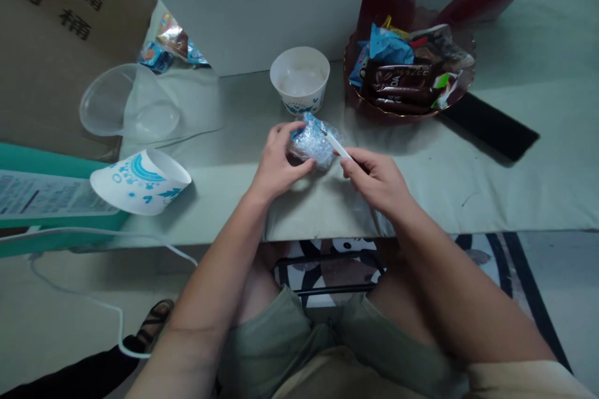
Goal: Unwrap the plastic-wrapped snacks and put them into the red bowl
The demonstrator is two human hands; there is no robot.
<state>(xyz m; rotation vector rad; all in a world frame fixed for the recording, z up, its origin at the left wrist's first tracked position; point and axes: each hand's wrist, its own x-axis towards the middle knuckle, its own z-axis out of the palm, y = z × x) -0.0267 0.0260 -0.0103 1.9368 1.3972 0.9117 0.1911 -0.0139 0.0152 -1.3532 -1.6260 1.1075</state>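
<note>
Cupping plastic-wrapped bundle, left hand curved, right hand angling white tool

Wrapped bundle, one: small, rounded, in clear, crinkled, glossy plastic with blue patches at its upper end; wrap still on, contents not legible; set between thumb and fingers of the left hand, above the worktop, contact beneath hidden. Slim white tool, one: straight, narrow, dark near the tip; gripped in the right hand, slanting up and leftward, its tip over the plastic, touch uncertain.
</note>
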